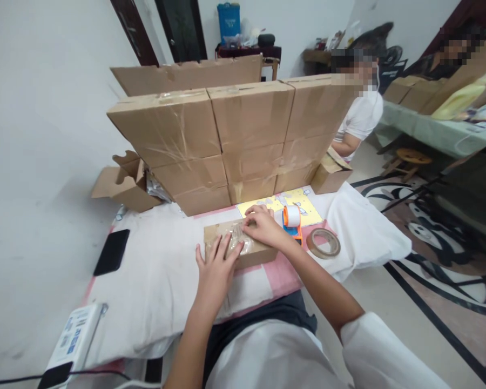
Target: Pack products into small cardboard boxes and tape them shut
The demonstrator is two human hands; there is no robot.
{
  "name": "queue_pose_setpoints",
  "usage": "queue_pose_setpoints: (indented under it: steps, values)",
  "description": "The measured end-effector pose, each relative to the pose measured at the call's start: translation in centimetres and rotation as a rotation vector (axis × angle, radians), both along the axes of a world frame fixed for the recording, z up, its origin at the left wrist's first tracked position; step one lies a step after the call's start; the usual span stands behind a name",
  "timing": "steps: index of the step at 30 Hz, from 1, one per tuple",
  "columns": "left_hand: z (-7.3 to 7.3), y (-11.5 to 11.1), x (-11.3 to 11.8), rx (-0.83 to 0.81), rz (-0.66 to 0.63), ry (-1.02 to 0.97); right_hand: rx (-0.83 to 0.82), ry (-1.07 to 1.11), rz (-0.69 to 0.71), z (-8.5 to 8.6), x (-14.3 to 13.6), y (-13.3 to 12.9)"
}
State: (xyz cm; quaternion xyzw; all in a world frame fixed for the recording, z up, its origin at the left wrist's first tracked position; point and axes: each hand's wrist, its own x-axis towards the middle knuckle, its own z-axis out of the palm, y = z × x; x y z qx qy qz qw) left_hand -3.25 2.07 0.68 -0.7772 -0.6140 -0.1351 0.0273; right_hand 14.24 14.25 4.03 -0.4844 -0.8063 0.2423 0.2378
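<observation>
A small cardboard box lies on the cloth-covered table in front of me, with crinkled, shiny clear tape across its top. My left hand rests on the left part of the box, its fingers spread and flat on the top. At the box's right end, the fingers of my right hand are bent and pinched together at the edge of the tape; the exact grip is partly hidden. Right of the box are an orange-and-blue tape dispenser and a roll of brown packing tape.
Stacked taped cartons form a wall behind the box. An open carton stands at left, another small carton at right. A black phone and a white power strip lie left. A person in white sits beyond.
</observation>
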Motion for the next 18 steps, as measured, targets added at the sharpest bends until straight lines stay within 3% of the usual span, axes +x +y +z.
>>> queue_pose_setpoints:
  steps: [6,10,13,15,18]
  values:
    - [-1.0,-0.3,0.2,0.011,-0.026,-0.018,0.059,-0.102,0.001,-0.7,-0.4,-0.3]
    - [-2.1,-0.1,0.4,0.063,-0.007,-0.049,0.026,-0.228,-0.201,0.5,-0.7,-0.5]
    - [-2.4,0.2,0.7,0.133,-0.010,-0.078,-0.081,-0.222,-0.317,0.9,0.6,-0.1]
    - [-2.2,0.2,0.8,0.171,-0.056,-0.080,-0.163,-0.088,-0.259,0.2,2.5,0.0]
    - [-2.0,0.1,0.9,0.214,-0.089,-0.043,-0.294,0.234,0.000,-2.2,6.0,-0.7]
